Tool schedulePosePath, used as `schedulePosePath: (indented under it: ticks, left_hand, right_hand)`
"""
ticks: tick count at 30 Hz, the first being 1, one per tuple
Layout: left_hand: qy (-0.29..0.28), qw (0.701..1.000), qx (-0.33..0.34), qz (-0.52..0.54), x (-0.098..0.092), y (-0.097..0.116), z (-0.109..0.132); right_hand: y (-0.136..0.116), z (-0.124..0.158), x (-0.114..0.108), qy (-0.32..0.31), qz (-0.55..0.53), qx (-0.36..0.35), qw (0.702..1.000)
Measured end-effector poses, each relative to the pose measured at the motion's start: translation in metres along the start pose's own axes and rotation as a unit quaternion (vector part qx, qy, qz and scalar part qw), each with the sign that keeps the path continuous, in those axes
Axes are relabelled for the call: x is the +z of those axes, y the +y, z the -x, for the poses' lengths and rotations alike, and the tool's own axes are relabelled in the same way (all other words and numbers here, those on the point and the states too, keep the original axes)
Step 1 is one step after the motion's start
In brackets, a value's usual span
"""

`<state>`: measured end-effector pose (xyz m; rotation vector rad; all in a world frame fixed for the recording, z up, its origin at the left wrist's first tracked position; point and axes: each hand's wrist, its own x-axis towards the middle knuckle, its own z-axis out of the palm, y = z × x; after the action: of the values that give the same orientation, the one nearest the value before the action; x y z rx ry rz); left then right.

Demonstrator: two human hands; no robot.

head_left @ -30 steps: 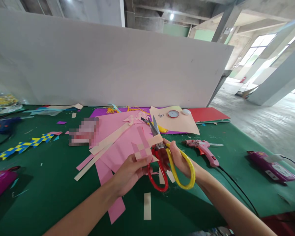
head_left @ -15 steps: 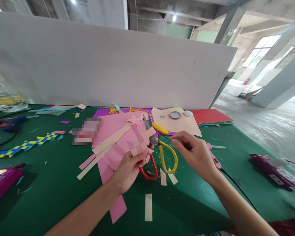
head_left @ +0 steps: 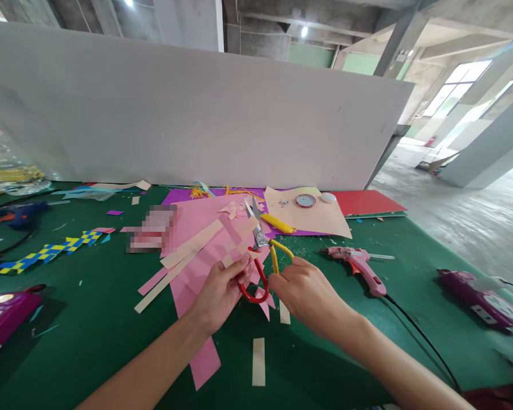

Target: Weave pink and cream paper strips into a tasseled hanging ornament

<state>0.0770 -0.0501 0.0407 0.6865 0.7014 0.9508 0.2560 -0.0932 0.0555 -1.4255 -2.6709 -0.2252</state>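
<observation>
My left hand (head_left: 220,293) is closed, pinching a woven piece of pink and cream paper strips (head_left: 232,250). The scissors (head_left: 260,234) point away from me, blades a little apart, with one red and one yellow handle. Their red loop lies against my left fingers; whether those fingers also grip it is partly hidden. Fingers of my right hand (head_left: 310,290) wrap round the yellow loop. Beneath lie pink paper sheets (head_left: 192,228) and long cream strips (head_left: 166,285). Short cut pieces, among them a cream strip (head_left: 259,361), rest on the green table.
A pink glue gun (head_left: 361,265) with a black cord lies right of my right hand. Beyond the scissors are a yellow cutter (head_left: 279,223), cream paper (head_left: 325,219) and a round tin (head_left: 305,200). A blue-yellow woven band (head_left: 53,250) lies left. A white board (head_left: 196,119) stands behind.
My right hand has moved left and down onto the yellow scissor handle, uncovering the glue gun. The scissors have shifted slightly left, and their handles are closer together.
</observation>
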Motion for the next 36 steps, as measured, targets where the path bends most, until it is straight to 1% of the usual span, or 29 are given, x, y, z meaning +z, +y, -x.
schedulePosePath:
  ticks: [3, 5, 7, 10, 11, 13, 16, 19, 21, 23, 26, 27, 28, 29, 31, 33, 34, 36]
  left_hand:
    - [0.021, 0.999, 0.016, 0.041, -0.001, 0.005, -0.001]
    - [0.032, 0.997, 0.031, 0.060, -0.003, 0.008, -0.002]
    - [0.034, 0.996, 0.038, 0.072, -0.005, 0.008, -0.002]
    - [0.019, 0.996, 0.021, 0.080, -0.005, 0.007, -0.001]
    - [0.015, 0.996, 0.014, 0.085, -0.004, 0.006, -0.001]
    - [0.015, 0.995, 0.007, 0.099, -0.003, 0.005, 0.000]
    - [0.027, 0.992, 0.016, 0.126, -0.003, 0.006, -0.001]
    - [0.035, 0.988, 0.039, 0.147, -0.006, 0.006, -0.006]
    - [0.046, 0.985, 0.061, 0.155, -0.009, 0.006, -0.009]
    - [0.056, 0.982, 0.077, 0.161, -0.010, 0.006, -0.011]
    - [0.061, 0.981, 0.084, 0.166, -0.009, 0.007, -0.011]
    - [0.062, 0.980, 0.085, 0.168, -0.008, 0.008, -0.010]
    - [0.065, 0.979, 0.087, 0.171, -0.007, 0.008, -0.010]
    - [0.068, 0.978, 0.088, 0.174, -0.006, 0.009, -0.009]
    - [0.073, 0.977, 0.091, 0.179, -0.005, 0.010, -0.008]
    - [0.075, 0.977, 0.085, 0.182, -0.004, 0.010, -0.007]
    - [0.073, 0.977, 0.079, 0.183, -0.004, 0.011, -0.007]
    - [0.066, 0.979, 0.067, 0.183, -0.004, 0.011, -0.006]
  right_hand:
    - [-0.006, 0.019, -0.005, -0.080, -0.058, -0.027, 0.995]
    - [-0.007, 0.029, -0.007, -0.111, -0.087, -0.022, 0.990]
    - [-0.007, 0.031, -0.009, -0.097, -0.092, 0.024, 0.991]
    - [-0.005, 0.019, -0.005, -0.041, -0.059, 0.093, 0.993]
    - [-0.004, 0.014, -0.002, -0.032, -0.043, 0.102, 0.993]
    - [-0.004, 0.004, 0.007, -0.035, -0.016, 0.102, 0.994]
    - [-0.006, 0.000, 0.020, -0.041, -0.010, 0.069, 0.997]
    - [-0.011, 0.011, 0.025, -0.012, -0.038, 0.022, 0.999]
    - [-0.019, 0.022, 0.024, 0.015, -0.063, -0.018, 0.998]
    - [-0.030, 0.032, 0.020, 0.034, -0.090, -0.081, 0.992]
    - [-0.050, 0.038, 0.015, 0.040, -0.141, -0.181, 0.973]
    - [-0.055, 0.038, 0.013, 0.036, -0.161, -0.197, 0.966]
    - [-0.058, 0.036, 0.011, 0.030, -0.180, -0.198, 0.963]
    - [-0.058, 0.033, 0.010, 0.025, -0.193, -0.185, 0.963]
    - [-0.053, 0.026, 0.007, 0.022, -0.211, -0.121, 0.970]
    - [-0.039, 0.017, 0.006, 0.030, -0.226, -0.019, 0.973]
    - [-0.029, 0.012, 0.007, 0.032, -0.239, 0.041, 0.970]
    - [-0.008, 0.005, 0.009, 0.024, -0.274, 0.168, 0.947]
